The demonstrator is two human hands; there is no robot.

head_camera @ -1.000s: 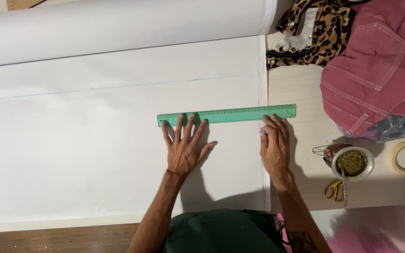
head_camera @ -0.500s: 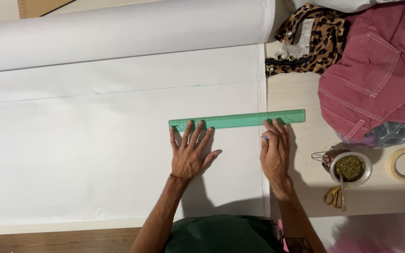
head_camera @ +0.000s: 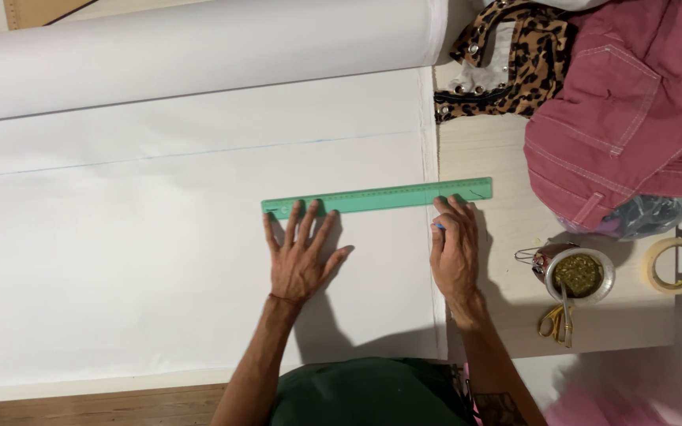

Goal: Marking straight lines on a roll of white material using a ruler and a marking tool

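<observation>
A green ruler (head_camera: 376, 196) lies flat on a wide sheet of white paper (head_camera: 159, 237), running left to right with its right end reaching just past the paper's edge onto the pale wooden surface (head_camera: 483, 150). The left hand (head_camera: 300, 256) rests palm down on the paper with fingers spread wide, its fingertips pressing on the left part of the ruler. The right hand (head_camera: 455, 248) sits at the paper's right edge, fingers curled narrow around a small blue-tipped pen (head_camera: 438, 226) that is mostly hidden, and its fingertips touch the ruler's right part. A faint blue line runs across the paper above the ruler. At the top, the paper roll (head_camera: 199, 55) lies along the far edge.

To the right, well apart from the hands, a round cup of green herb (head_camera: 580, 274) stands with a metal straw in it, yellow-handled scissors (head_camera: 554, 322) just below it, and a roll of tape (head_camera: 676, 265) nearby. A pink garment (head_camera: 633, 110) and a leopard-print piece (head_camera: 515, 59) lie piled at the upper right.
</observation>
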